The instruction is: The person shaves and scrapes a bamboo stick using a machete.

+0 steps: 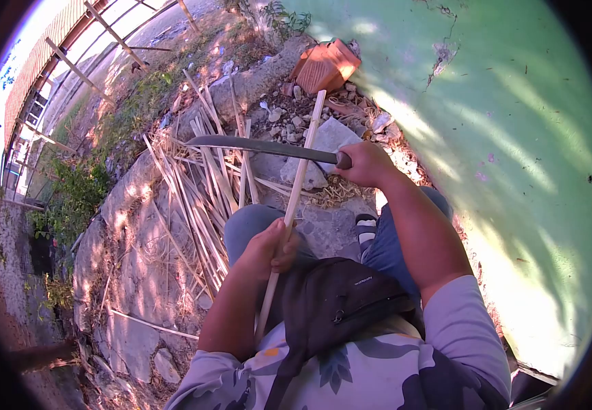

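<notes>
My left hand (274, 247) is wrapped round a long pale strip of split wood or bamboo (297, 184). The strip slants up and away from my lap, its far end near the rubble. In my right hand (365, 164) is the handle of a machete (262, 145), the long dark blade pointing left. The blade crosses the strip in its upper half; whether it touches or only passes over it I cannot tell. Left of my knee lies a loose pile of similar pale strips (193, 184) on the ground.
A green wall (501, 137) runs along my right. Ahead are an orange clay block (326, 66), stones and shavings (340, 191). A black bag (337, 301) rests on my lap. Stony ground (132, 273) and plants (77, 184) lie to the left.
</notes>
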A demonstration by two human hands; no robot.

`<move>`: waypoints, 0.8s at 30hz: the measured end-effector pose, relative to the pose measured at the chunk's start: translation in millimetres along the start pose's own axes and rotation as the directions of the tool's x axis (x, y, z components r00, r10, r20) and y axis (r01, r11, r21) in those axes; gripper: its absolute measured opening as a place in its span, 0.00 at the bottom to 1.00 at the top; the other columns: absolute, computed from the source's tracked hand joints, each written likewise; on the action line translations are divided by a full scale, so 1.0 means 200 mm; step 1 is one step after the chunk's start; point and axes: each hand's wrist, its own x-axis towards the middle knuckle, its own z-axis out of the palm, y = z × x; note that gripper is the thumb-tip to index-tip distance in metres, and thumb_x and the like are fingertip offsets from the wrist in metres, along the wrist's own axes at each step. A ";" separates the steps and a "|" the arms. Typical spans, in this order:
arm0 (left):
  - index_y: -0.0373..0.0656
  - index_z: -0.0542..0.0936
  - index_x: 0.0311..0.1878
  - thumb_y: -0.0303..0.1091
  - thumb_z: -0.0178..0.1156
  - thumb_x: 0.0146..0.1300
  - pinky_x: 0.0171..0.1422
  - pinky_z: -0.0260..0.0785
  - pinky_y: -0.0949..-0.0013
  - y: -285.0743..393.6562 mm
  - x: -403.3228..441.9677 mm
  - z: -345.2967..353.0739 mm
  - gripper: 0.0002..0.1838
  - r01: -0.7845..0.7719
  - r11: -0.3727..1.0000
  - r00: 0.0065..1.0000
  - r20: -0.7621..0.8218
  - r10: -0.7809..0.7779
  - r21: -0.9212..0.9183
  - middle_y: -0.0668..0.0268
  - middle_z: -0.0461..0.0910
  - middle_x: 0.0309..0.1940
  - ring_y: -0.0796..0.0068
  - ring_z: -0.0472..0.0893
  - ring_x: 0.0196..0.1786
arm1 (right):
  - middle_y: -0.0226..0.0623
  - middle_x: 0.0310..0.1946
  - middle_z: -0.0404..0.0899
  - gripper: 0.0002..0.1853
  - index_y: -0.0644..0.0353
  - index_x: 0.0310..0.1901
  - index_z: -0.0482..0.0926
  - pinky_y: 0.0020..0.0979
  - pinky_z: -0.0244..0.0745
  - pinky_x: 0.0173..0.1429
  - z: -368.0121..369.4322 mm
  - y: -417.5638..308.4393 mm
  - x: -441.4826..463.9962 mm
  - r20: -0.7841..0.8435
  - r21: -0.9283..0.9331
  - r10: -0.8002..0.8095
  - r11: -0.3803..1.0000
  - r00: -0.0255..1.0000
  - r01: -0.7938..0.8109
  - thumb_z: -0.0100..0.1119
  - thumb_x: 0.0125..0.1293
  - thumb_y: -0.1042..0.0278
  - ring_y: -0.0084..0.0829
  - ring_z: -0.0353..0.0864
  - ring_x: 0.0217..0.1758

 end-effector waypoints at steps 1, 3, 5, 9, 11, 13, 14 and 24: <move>0.52 0.69 0.49 0.50 0.45 0.81 0.19 0.58 0.77 -0.01 0.01 0.01 0.13 -0.016 1.000 0.998 -0.061 0.017 0.017 0.72 0.66 0.28 0.81 0.64 0.19 | 0.41 0.32 0.86 0.10 0.51 0.36 0.84 0.47 0.78 0.45 -0.01 -0.01 0.00 0.022 -0.009 0.018 1.000 1.000 -0.018 0.68 0.57 0.57 0.47 0.86 0.39; 0.51 0.69 0.49 0.46 0.47 0.80 0.19 0.60 0.76 -0.02 0.03 0.05 0.10 -0.049 0.997 0.982 -0.179 0.058 0.054 0.71 0.67 0.29 0.80 0.65 0.20 | 0.41 0.32 0.86 0.10 0.52 0.36 0.84 0.47 0.78 0.45 -0.04 -0.02 -0.01 0.023 0.001 0.038 0.999 0.999 -0.038 0.67 0.56 0.58 0.47 0.86 0.39; 0.50 0.69 0.51 0.39 0.50 0.77 0.22 0.63 0.74 -0.03 0.04 0.02 0.06 -0.077 0.996 0.985 -0.155 0.082 0.037 0.68 0.68 0.30 0.78 0.67 0.23 | 0.41 0.32 0.86 0.09 0.52 0.36 0.85 0.47 0.79 0.45 -0.06 -0.01 -0.02 0.005 0.012 0.040 0.999 0.999 -0.040 0.67 0.56 0.58 0.47 0.86 0.39; 0.49 0.69 0.53 0.35 0.51 0.74 0.21 0.65 0.73 0.01 0.02 0.04 0.08 -0.082 0.996 0.993 -0.083 0.086 0.047 0.68 0.69 0.32 0.78 0.68 0.22 | 0.41 0.29 0.85 0.11 0.51 0.37 0.85 0.45 0.79 0.41 -0.06 0.01 -0.03 -0.094 -0.005 -0.027 1.000 0.995 0.027 0.69 0.54 0.59 0.46 0.86 0.35; 0.47 0.70 0.54 0.33 0.51 0.72 0.21 0.65 0.73 -0.01 0.04 -0.01 0.10 -0.083 0.992 0.993 -0.079 0.090 0.091 0.68 0.70 0.32 0.78 0.68 0.21 | 0.41 0.27 0.84 0.11 0.50 0.38 0.85 0.45 0.78 0.40 -0.05 0.02 -0.03 -0.122 -0.024 -0.069 0.997 0.990 0.067 0.70 0.53 0.59 0.46 0.85 0.33; 0.46 0.70 0.54 0.32 0.51 0.71 0.21 0.64 0.73 -0.02 0.04 -0.01 0.11 -0.077 0.991 0.992 -0.096 0.088 0.112 0.68 0.71 0.33 0.78 0.67 0.21 | 0.41 0.27 0.84 0.11 0.51 0.37 0.85 0.45 0.78 0.39 -0.07 0.02 -0.04 -0.119 -0.033 -0.102 0.995 0.988 0.099 0.70 0.52 0.60 0.46 0.85 0.33; 0.46 0.70 0.53 0.31 0.51 0.70 0.21 0.62 0.74 -0.02 0.04 0.01 0.11 -0.070 0.991 0.990 -0.114 0.083 0.110 0.68 0.72 0.32 0.79 0.66 0.21 | 0.40 0.27 0.84 0.11 0.51 0.36 0.85 0.45 0.78 0.39 -0.08 0.02 -0.04 -0.081 -0.047 -0.103 0.994 0.991 0.100 0.70 0.52 0.60 0.46 0.85 0.33; 0.52 0.71 0.47 0.64 0.49 0.74 0.21 0.48 0.79 -0.02 0.00 -0.06 0.23 0.078 0.992 0.992 0.087 -0.087 0.103 0.77 0.60 0.25 0.86 0.55 0.21 | 0.40 0.29 0.84 0.10 0.50 0.35 0.84 0.45 0.78 0.41 -0.12 0.08 -0.03 0.021 -0.099 -0.025 0.995 0.999 0.027 0.69 0.52 0.59 0.46 0.84 0.34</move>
